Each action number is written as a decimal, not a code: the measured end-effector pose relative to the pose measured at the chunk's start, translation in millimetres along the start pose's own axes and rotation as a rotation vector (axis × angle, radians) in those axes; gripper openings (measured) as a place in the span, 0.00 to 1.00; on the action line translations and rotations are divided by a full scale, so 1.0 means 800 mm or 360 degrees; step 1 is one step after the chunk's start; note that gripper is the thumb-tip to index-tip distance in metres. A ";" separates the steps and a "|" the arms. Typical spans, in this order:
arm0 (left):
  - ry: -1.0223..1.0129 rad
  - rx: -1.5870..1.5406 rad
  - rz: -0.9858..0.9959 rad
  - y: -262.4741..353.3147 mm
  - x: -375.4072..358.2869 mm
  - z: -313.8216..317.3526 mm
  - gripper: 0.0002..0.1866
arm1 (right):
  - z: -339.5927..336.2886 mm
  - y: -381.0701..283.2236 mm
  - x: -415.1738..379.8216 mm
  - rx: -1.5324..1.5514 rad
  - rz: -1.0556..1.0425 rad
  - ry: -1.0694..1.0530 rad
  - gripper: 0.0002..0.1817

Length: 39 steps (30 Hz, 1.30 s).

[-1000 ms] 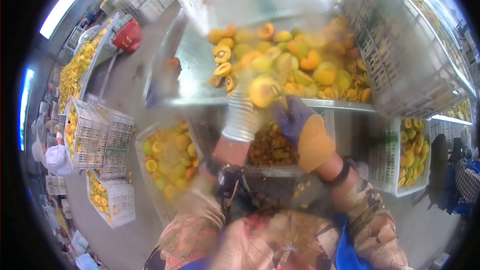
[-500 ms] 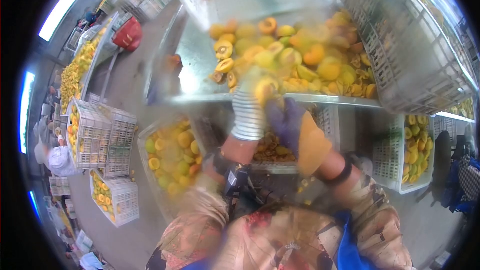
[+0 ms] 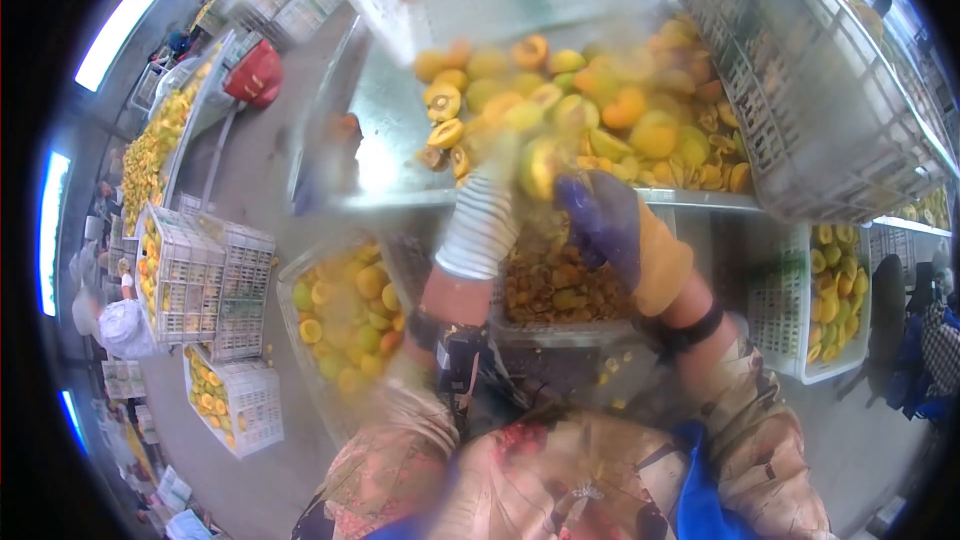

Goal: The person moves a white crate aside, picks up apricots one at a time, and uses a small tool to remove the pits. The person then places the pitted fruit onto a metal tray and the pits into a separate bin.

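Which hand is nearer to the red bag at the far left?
Left. The left hand, in a striped glove, is on the bag's side of the fruit pile. The right hand, in a purple glove, is farther right.

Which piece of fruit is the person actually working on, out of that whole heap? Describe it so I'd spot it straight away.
Find the metal table heaped with yellow and orange fruit. At its near edge two gloved hands meet: the left hand in a striped white glove, the right hand in a purple and orange one. The fruit is the yellow-green one between them, lifted in front of the pile rather than lying in it.
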State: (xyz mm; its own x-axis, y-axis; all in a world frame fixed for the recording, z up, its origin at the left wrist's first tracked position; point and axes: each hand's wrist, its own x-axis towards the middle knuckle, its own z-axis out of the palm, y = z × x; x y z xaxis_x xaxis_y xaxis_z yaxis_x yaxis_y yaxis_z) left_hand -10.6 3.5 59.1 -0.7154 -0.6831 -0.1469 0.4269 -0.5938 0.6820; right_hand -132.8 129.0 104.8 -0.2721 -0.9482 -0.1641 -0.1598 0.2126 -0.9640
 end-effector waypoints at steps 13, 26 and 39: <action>0.0065 -0.0074 0.0201 0.000 -0.004 -0.007 0.19 | 0.032 0.027 0.014 -0.1176 -0.0146 0.0353 0.25; 0.0212 0.1336 0.0724 -0.009 -0.009 -0.005 0.15 | 0.032 0.022 0.004 -0.1179 -0.0321 0.0508 0.16; 0.0410 0.1625 0.0962 -0.027 -0.015 -0.001 0.10 | 0.059 0.035 0.001 -0.1380 -0.0138 0.0421 0.09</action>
State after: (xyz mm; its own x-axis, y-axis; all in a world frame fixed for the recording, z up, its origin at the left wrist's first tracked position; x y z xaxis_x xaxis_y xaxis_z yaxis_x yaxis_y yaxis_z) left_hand -10.4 23.9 45.6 -0.3712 -0.8675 0.3311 -0.0614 0.3787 0.9235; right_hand -92.9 123.0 67.9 -0.4177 -0.9067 0.0581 -0.8185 0.3477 -0.4574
